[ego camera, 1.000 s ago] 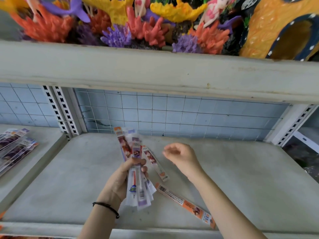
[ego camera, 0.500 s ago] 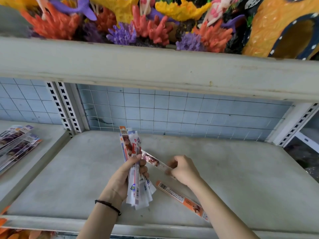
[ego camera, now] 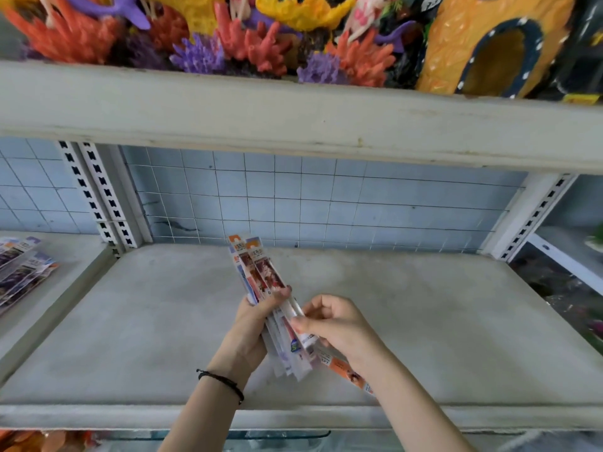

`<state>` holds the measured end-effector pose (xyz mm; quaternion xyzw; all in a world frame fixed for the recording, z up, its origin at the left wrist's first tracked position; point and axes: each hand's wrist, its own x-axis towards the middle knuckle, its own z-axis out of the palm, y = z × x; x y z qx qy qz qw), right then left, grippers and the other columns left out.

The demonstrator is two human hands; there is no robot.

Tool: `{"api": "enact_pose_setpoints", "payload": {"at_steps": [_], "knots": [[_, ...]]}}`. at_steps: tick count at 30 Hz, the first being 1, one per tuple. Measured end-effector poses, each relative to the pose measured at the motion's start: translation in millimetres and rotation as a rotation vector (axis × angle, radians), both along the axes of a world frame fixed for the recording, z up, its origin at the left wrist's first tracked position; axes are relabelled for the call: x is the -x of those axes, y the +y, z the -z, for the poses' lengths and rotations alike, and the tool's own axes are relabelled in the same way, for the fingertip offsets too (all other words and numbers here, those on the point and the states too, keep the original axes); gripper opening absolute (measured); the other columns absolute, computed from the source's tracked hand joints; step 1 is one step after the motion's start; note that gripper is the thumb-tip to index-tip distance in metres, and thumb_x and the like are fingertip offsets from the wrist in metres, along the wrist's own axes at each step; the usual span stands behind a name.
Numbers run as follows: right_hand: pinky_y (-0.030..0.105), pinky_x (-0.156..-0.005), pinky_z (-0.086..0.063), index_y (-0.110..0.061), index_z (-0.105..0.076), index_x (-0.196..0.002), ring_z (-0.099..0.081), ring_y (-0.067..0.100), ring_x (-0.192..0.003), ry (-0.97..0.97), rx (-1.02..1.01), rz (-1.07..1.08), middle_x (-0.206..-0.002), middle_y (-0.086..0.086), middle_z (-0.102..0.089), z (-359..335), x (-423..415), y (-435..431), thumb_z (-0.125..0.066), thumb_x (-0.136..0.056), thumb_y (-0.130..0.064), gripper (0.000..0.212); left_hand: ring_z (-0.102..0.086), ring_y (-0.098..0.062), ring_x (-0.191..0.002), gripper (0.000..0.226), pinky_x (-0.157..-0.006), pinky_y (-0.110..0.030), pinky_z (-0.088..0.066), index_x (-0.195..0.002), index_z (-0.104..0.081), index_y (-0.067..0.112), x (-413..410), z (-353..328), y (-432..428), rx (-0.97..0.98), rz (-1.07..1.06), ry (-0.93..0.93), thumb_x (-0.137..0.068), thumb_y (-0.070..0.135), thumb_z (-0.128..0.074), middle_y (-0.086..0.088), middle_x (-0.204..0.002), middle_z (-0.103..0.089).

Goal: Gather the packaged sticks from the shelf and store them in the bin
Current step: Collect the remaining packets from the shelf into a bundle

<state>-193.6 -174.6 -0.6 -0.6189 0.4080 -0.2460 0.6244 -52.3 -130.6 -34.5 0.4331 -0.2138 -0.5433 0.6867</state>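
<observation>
My left grip (ego camera: 251, 327) is closed round a bundle of packaged sticks (ego camera: 261, 272). The fingers wrap over its front, their tips showing at the bundle's right edge, and the back of the hand faces me. The bundle is held just above the shelf (ego camera: 163, 321), its long axis running away from me. The printed top ends point up towards the tiled wall (ego camera: 326, 197), leaning slightly left. The lower ends fan out below my left grip, towards me and to the right.

My right grip (ego camera: 336, 327) is just to the right of the left one and meets the same bundle. Its fingers are curled in, and the thumb presses against the right side of the packs, pinching them about midway along. I cannot tell whether it has one pack or several.

One more packaged stick (ego camera: 346, 370) lies flat on the shelf beneath my right wrist, partly hidden by it. Its long axis is diagonal, with the orange end pointing towards me and to the right.

A black wristband (ego camera: 222, 381) sits on my left wrist. Well to the left of both grips, on the neighbouring shelf, lies a loose pile of similar packs (ego camera: 23, 269). Above both grips, the upper shelf carries coral ornaments (ego camera: 248, 40) and an orange cave ornament (ego camera: 489, 44).
</observation>
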Motion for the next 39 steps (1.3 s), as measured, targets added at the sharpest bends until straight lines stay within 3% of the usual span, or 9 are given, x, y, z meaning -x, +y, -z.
{"api": "enact_pose_setpoints", "payload": {"at_steps": [5,9,13,17,21,27,32,36,39], "knots": [[0.015,-0.062,-0.048,-0.014,-0.069,-0.089,-0.06,0.004,-0.07,0.226,0.208,-0.033,-0.08,-0.005,-0.067,11.9,27.1,-5.3,-0.081,-0.073,-0.024,0.022,-0.067,-0.019,-0.066,0.046,-0.059,-0.028,-0.056,-0.099,-0.063,0.001,-9.7,2.2,7.2,-0.039,-0.046,0.029,-0.056,0.013,-0.076,-0.012,-0.08,-0.066],[0.007,-0.068,-0.041,-0.032,-0.064,-0.086,-0.054,-0.005,-0.08,0.514,0.444,-0.082,-0.088,-0.016,-0.06,31.7,56.1,-11.5,-0.084,-0.063,-0.034,0.031,-0.064,-0.021,-0.063,0.023,-0.062,-0.03,-0.057,-0.089,-0.06,0.003,-21.3,7.9,14.7,0.024,-0.018,0.097,-0.069,0.008,-0.07,-0.013,-0.076,-0.063],[0.02,-0.081,-0.04,-0.031,-0.067,-0.094,-0.048,0.006,-0.099,0.655,0.633,-0.108,-0.097,-0.015,-0.054,35.9,63.8,-19.3,-0.079,-0.064,-0.047,0.036,-0.064,-0.02,-0.063,0.019,-0.062,-0.031,-0.057,-0.088,-0.059,0.005,-22.3,8.2,16.7,0.024,-0.015,0.082,-0.071,0.008,-0.067,-0.012,-0.074,-0.063],[0.027,-0.082,-0.04,-0.027,-0.071,-0.097,-0.049,0.012,-0.099,0.686,0.743,0.022,-0.1,-0.011,-0.057,34.6,65.2,-38.1,-0.074,-0.067,-0.058,0.043,-0.064,-0.021,-0.062,0.021,-0.06,-0.031,-0.056,-0.088,-0.059,0.005,-15.7,7.8,15.9,0.007,0.002,0.05,-0.069,0.011,-0.067,-0.011,-0.071,-0.064],[0.03,-0.084,-0.04,-0.033,-0.072,-0.094,-0.048,0.013,-0.097,0.774,0.764,-0.068,-0.1,-0.015,-0.056,37.3,75.9,-48.2,-0.077,-0.065,-0.054,0.036,-0.059,-0.019,-0.056,0.019,-0.056,-0.03,-0.054,-0.084,-0.054,0.009,-10.0,7.5,12.9,0.018,0.033,0.124,-0.071,0.013,-0.067,-0.007,-0.069,-0.059],[0.03,-0.07,-0.045,-0.036,-0.064,-0.06,-0.059,0.008,-0.075,0.527,0.532,0.015,-0.075,-0.01,-0.064,43.1,76.3,-48.7,-0.082,-0.056,-0.028,0.02,-0.053,-0.014,-0.052,0.03,-0.053,-0.028,-0.051,-0.096,-0.049,0.011,-0.2,3.9,10.8,0.033,0.053,0.107,-0.074,0.019,-0.068,-0.002,-0.069,-0.053],[0.019,-0.056,-0.041,-0.022,-0.065,-0.08,-0.051,0.01,-0.057,0.181,0.321,0.121,-0.065,-0.001,-0.062,31.3,75.1,-44.0,-0.08,-0.067,0.0,0.029,-0.055,-0.015,-0.053,0.031,-0.054,-0.03,-0.053,-0.095,-0.049,0.009,0.7,-1.5,11.6,0.005,0.009,0.053,-0.071,0.017,-0.068,-0.003,-0.07,-0.055],[0.013,-0.059,-0.047,-0.022,-0.065,-0.102,-0.061,0.006,-0.06,-0.045,0.223,0.209,-0.068,-0.002,-0.069,9.1,77.1,-41.4,-0.079,-0.07,0.002,0.042,-0.059,-0.018,-0.056,0.026,-0.057,-0.031,-0.055,-0.093,-0.054,0.007,-1.3,-1.7,15.7,-0.024,0.019,-0.008,-0.076,0.016,-0.072,-0.007,-0.071,-0.06],[0.015,-0.063,-0.051,-0.024,-0.066,-0.1,-0.066,0.008,-0.065,-0.121,0.262,0.244,-0.073,0.002,-0.073,-9.7,77.2,-41.4,-0.08,-0.069,0.001,0.042,-0.066,-0.019,-0.059,0.023,-0.056,-0.03,-0.056,-0.099,-0.058,0.002,1.0,-5.5,16.5,-0.073,-0.032,-0.099,-0.081,0.01,-0.069,-0.011,-0.075,-0.066]]}}
